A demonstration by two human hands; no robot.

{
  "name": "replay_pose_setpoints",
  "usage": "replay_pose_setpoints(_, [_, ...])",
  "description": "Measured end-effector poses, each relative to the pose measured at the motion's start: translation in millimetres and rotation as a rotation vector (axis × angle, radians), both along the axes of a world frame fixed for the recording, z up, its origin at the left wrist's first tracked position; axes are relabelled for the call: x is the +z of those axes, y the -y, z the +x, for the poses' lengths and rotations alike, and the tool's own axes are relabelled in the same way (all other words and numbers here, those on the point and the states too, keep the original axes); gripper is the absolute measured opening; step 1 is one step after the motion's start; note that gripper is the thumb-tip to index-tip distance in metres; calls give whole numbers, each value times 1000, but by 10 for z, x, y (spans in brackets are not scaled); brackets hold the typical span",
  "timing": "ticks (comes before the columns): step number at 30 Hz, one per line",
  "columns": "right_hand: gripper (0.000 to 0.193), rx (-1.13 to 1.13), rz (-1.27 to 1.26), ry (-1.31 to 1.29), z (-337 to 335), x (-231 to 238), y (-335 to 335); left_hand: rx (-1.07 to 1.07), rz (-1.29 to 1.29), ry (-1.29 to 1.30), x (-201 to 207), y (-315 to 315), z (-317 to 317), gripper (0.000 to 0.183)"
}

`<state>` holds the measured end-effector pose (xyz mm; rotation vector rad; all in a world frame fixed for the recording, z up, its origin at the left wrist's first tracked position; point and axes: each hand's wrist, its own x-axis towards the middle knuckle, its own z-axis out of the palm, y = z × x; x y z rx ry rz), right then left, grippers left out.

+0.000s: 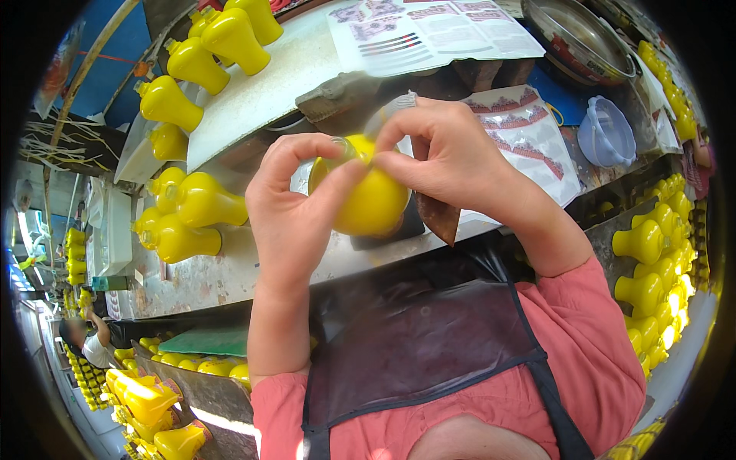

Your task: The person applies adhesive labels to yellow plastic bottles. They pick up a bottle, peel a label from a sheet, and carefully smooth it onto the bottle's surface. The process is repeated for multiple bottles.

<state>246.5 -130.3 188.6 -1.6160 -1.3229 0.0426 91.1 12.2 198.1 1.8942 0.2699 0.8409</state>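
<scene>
A glossy yellow vase (373, 205) stands in front of me at the bench edge, on a dark block (391, 236). My left hand (295, 188) curves around its left side, with thumb and forefinger brought together near its top. From the right, my right hand (441, 146) pinches its thumb and forefinger at the same spot. Whatever sits between the fingertips is too small to make out. A grey covering (392, 107) shows by the right hand's fingers. Beneath that hand, a brown pointed flat piece (439, 220) hangs down; I cannot tell whether the hand holds it.
Several yellow vases (201, 201) lie at the left. Printed pattern sheets (437, 34) cover the back, with another sheet (529, 142) at right. Beyond are a lilac bucket (606, 132) and a round metal pan (579, 38). More vases (640, 241) crowd the right; a person (96, 345) is far left.
</scene>
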Motion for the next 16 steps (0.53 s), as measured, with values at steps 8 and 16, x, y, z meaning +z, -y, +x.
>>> replay_pose_setpoints(8, [8, 5, 4, 14, -24, 17, 0, -20, -73, 21, 5, 43, -55, 16])
replay_pose_setpoints(16, [19, 109, -110, 0, 194, 51, -90, -332, -440, 83, -128, -195, -60, 21])
